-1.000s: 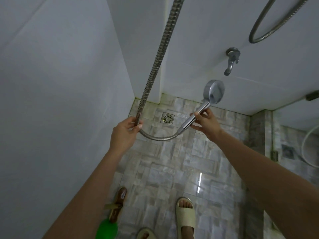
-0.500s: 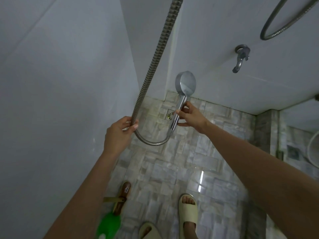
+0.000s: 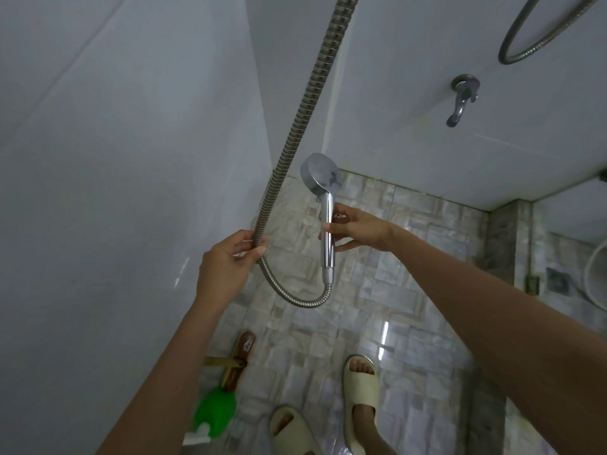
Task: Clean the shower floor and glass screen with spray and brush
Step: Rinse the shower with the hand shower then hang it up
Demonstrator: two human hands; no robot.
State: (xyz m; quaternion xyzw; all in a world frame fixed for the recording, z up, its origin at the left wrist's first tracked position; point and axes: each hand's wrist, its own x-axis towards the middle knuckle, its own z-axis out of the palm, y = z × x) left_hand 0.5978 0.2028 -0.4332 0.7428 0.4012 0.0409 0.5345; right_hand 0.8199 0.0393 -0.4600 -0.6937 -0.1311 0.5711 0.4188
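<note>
Two hands are raised in front of us, both on the shower set. Our left hand [image 3: 226,267] curls its fingers and thumb round the ribbed metal hose [image 3: 295,126], just above the point where it bends. Our right hand [image 3: 358,229] pinches the chrome handle of the shower head [image 3: 320,174] between thumb and fingers. The handle stands upright with the round head on top. The hose comes down from the top edge, passes through our left hand, loops below both hands and joins the bottom of the handle.

We count one container, a green bottle [image 3: 215,410]. It lies low in the view on the tiled floor [image 3: 410,290], by the left wall and beside our left forearm. It is blurred, with a white part at its near end, and we cannot tell what is in it. Just beyond it lies one brown-handled tool [image 3: 241,359] with a yellowish crosspiece. We cannot tell whether it is a brush.

We also count:
- two hoses, the one we hold and a second hose [image 3: 522,50] looping at the top right
- one shower head
- one wall tap [image 3: 461,100] on the back wall
- two pale slippers [image 3: 361,389] on our feet, standing on the glossy floor tiles
</note>
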